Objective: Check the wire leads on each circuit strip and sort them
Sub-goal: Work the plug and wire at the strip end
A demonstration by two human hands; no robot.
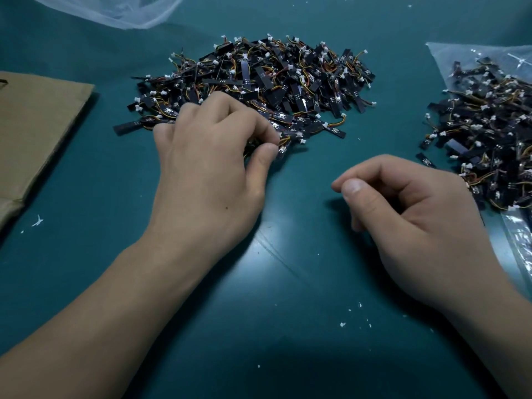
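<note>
The left hand (213, 156) sits at the near edge of the pile (273, 79), fingers curled and thumb closing on a few strips (283, 145) at that edge. How many it has is hidden under the palm. The right hand (408, 203) hovers over the bench (288, 283) to the near right of the pile, fingers curled with the thumb tip against the forefinger and nothing visible in it.

The step looks like drawing the next strip out for checking. Since the leads tangle, it is best to pinch one strip by its black body, not its wires, and lift it slowly so neighbours drop off. The free right hand can then take the white connector end and straighten the leads for a clear look. Checked strips probably go to the bag (489, 125) right of the pile, which already holds many. Brown paper (37, 125) lies left of the pile.
</note>
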